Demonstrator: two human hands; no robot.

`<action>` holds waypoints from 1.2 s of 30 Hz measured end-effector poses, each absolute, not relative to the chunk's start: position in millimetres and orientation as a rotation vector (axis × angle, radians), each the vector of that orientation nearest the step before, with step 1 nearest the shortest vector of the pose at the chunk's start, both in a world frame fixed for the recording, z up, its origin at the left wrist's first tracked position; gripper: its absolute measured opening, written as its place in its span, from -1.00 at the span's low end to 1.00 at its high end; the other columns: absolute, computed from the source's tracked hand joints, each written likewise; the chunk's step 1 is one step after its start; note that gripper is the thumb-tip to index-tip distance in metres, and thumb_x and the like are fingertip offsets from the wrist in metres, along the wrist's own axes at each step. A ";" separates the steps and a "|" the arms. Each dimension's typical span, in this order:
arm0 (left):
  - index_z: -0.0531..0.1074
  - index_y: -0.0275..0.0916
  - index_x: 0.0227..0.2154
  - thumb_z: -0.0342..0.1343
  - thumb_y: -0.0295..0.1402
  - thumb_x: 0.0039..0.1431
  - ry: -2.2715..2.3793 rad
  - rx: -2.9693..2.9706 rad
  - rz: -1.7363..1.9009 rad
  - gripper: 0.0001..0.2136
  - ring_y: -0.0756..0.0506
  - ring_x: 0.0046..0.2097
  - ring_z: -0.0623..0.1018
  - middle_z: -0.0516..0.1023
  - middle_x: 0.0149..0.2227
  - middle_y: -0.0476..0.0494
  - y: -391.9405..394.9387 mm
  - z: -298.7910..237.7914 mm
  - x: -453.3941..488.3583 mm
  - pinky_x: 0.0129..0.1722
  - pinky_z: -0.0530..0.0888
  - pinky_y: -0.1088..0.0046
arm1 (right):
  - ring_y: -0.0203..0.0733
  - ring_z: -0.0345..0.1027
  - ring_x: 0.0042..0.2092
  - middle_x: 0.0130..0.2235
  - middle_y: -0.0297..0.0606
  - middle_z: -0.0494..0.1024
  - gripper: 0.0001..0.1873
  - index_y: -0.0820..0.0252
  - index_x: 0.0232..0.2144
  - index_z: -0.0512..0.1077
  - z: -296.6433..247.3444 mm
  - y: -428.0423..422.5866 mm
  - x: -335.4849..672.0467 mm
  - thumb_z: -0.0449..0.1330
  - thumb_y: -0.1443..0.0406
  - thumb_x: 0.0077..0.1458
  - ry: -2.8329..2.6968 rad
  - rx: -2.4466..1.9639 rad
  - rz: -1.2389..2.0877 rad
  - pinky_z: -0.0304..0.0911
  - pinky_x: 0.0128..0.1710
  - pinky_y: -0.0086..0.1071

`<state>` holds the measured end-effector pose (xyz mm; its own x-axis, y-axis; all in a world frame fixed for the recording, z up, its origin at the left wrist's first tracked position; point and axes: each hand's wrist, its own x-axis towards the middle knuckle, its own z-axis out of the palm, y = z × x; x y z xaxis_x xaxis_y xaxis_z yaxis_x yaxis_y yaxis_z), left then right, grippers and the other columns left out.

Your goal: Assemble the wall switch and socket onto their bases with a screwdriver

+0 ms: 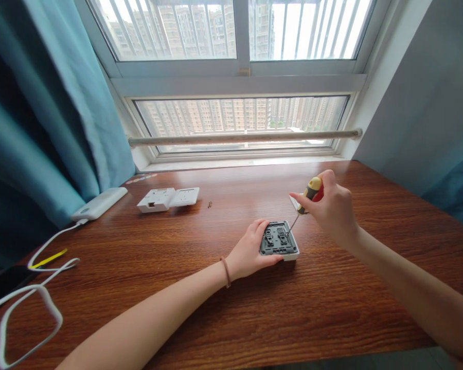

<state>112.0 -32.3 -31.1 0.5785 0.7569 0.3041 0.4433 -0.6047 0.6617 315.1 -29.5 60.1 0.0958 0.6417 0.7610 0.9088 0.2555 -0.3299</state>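
Observation:
A square wall switch module [279,239] with a grey inner face and white edge lies on the wooden table [200,308]. My left hand [250,251] grips its left side, fingers curled over the top edge. My right hand [330,205] is closed around a screwdriver [307,198] with a yellow and red handle. The thin shaft slants down, and its tip meets the module's upper right part.
At the back left lie two white switch parts [168,198] and a small screw [209,204]. A white power bank [99,203] with a white cable [34,288] sits at the left edge. A teal curtain [50,103] hangs left; a window sill runs behind.

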 end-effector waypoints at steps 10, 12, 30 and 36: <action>0.07 -0.23 0.10 0.19 -0.12 -0.11 0.940 2.285 0.823 -0.29 -0.19 0.13 0.21 0.16 0.10 -0.26 -31.9 -33.5 110.2 0.17 0.16 0.24 | -0.34 0.27 -0.55 -0.50 -0.42 0.31 -0.61 0.18 -0.41 0.28 48.6 8.7 364.2 0.24 0.03 -0.16 -1.122 -1.171 0.500 0.29 -0.61 -0.45; 0.06 -0.24 0.10 0.19 -0.11 -0.11 0.939 2.278 0.820 -0.27 -0.20 0.15 0.19 0.15 0.11 -0.28 -31.7 -34.4 109.8 0.17 0.15 0.22 | -0.35 0.28 -0.55 -0.51 -0.42 0.32 -0.64 0.17 -0.42 0.26 34.6 14.8 386.7 0.21 0.04 -0.13 -1.003 -1.165 0.687 0.33 -0.57 -0.42; 0.09 -0.26 0.08 0.24 -0.14 -0.15 0.892 2.112 0.835 -0.27 -0.23 0.15 0.21 0.17 0.11 -0.30 -27.8 -31.9 103.6 0.17 0.14 0.16 | -0.04 0.39 -0.32 -0.39 -0.17 0.53 -0.52 0.21 -0.17 0.47 -47.6 42.0 459.7 0.19 0.11 -0.18 -1.375 -1.966 0.272 0.24 -0.32 -0.27; 0.13 -0.23 0.06 0.28 -0.14 -0.21 0.864 2.090 0.843 -0.26 -0.22 0.10 0.28 0.24 0.06 -0.26 -27.1 -28.6 103.8 0.12 0.22 0.20 | 0.04 0.39 -0.17 -0.22 -0.13 0.55 -0.49 0.13 -0.06 0.41 -52.1 41.8 454.1 0.11 0.10 -0.08 -1.526 -2.109 0.110 0.22 -0.19 -0.24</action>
